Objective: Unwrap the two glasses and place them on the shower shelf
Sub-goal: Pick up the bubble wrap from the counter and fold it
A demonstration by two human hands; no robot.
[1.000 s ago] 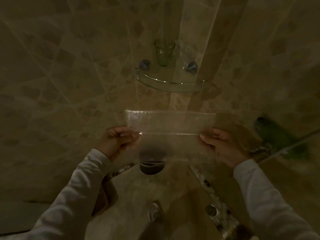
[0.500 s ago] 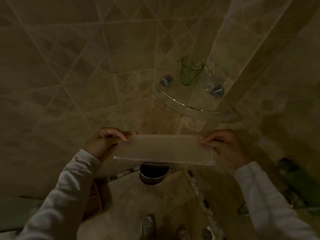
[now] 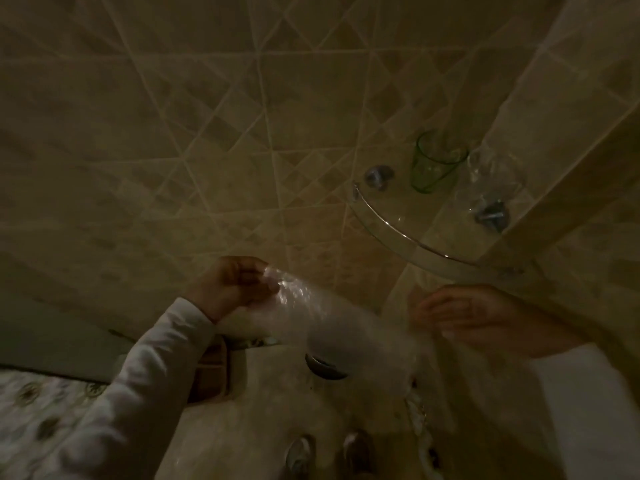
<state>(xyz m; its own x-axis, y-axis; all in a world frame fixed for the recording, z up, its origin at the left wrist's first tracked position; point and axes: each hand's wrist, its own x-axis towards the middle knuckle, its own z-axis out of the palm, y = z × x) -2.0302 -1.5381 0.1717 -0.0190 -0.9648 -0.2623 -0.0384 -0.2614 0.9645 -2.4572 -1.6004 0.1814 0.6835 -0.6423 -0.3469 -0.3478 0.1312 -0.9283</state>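
Note:
A green glass (image 3: 434, 164) stands upright on the glass corner shelf (image 3: 408, 237) at the upper right. A clear glass (image 3: 491, 174) stands just right of it, faint against the tiles. Below the shelf my left hand (image 3: 232, 289) is closed on one end of a sheet of bubble wrap (image 3: 329, 323). The sheet slopes down to the right and is motion-blurred. My right hand (image 3: 485, 317) is under the shelf's front edge with fingers stretched out flat, beside the wrap's far end and not gripping it.
Tiled shower walls meet in the corner behind the shelf, which has two metal mounts (image 3: 379, 174). A round floor drain (image 3: 325, 367) lies below the wrap. A brown slipper (image 3: 211, 372) sits by the shower threshold, and shoe tips (image 3: 301, 455) show at the bottom.
Both hands held the bubble wrap stretched flat; now only my left hand grips it, my right hand has opened, and the sheet droops. The view has swung left, so the shelf sits further right.

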